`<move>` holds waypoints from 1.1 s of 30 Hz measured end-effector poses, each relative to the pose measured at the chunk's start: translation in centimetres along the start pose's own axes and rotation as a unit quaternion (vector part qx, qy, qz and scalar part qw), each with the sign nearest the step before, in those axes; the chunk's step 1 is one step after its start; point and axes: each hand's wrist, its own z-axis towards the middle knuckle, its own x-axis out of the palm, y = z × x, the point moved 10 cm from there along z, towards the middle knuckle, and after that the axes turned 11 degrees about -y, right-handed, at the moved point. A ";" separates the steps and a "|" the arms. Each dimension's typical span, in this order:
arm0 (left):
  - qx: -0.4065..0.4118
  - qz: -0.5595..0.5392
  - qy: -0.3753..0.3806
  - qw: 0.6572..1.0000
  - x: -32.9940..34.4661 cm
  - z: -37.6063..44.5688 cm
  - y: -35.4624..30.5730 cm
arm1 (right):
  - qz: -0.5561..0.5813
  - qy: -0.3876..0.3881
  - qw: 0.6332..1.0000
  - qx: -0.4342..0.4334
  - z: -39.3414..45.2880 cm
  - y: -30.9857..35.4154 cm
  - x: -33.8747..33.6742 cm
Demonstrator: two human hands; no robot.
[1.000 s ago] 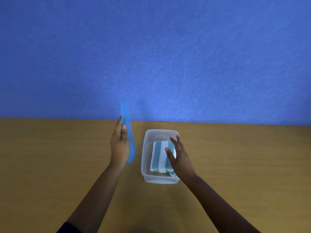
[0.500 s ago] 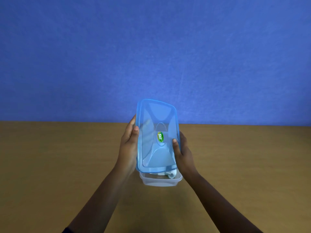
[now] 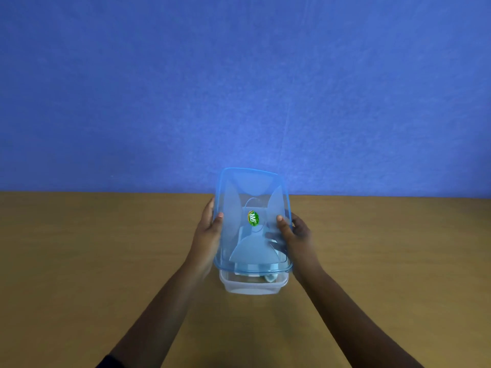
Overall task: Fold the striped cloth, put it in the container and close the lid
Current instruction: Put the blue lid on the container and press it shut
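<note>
Two bare forearms enter from the near edge over the brown wooden tabletop (image 3: 79,261). Between them sits the clear rectangular plastic container (image 3: 252,286), near wall exposed; a small bit of the folded striped cloth (image 3: 270,278) shows inside at the near rim, the rest blurred behind the cover. Above the container, the translucent blue rectangular plastic lid (image 3: 252,251) is tilted, far edge raised, near edge just over the rim, not seated. Left hand (image 3: 208,235) grips the lid's left edge, thumb on top, fingers curled under. Right hand (image 3: 295,235) grips the right edge likewise. A green oval sticker (image 3: 253,218) marks the lid's centre. Beyond, a blue wall (image 3: 239,88).
</note>
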 end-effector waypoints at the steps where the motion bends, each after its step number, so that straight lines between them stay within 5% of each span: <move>1: 0.001 0.023 0.010 1.000 0.3 -0.1 0.5 | 0.002 -0.015 1.000 -0.003 0.2 0.0 -0.4; 7: 0.006 0.140 0.014 0.990 0.7 -0.9 3.9 | -0.027 -0.084 0.996 -0.008 1.7 -1.4 -2.6; 14: -0.002 0.338 -0.046 0.940 -1.3 -0.2 7.2 | -0.256 -0.086 0.962 -0.046 3.2 -3.2 -4.2; 33: 0.001 0.371 -0.037 0.928 -1.4 0.0 7.6 | -0.384 -0.082 0.918 -0.046 3.7 -4.7 -2.8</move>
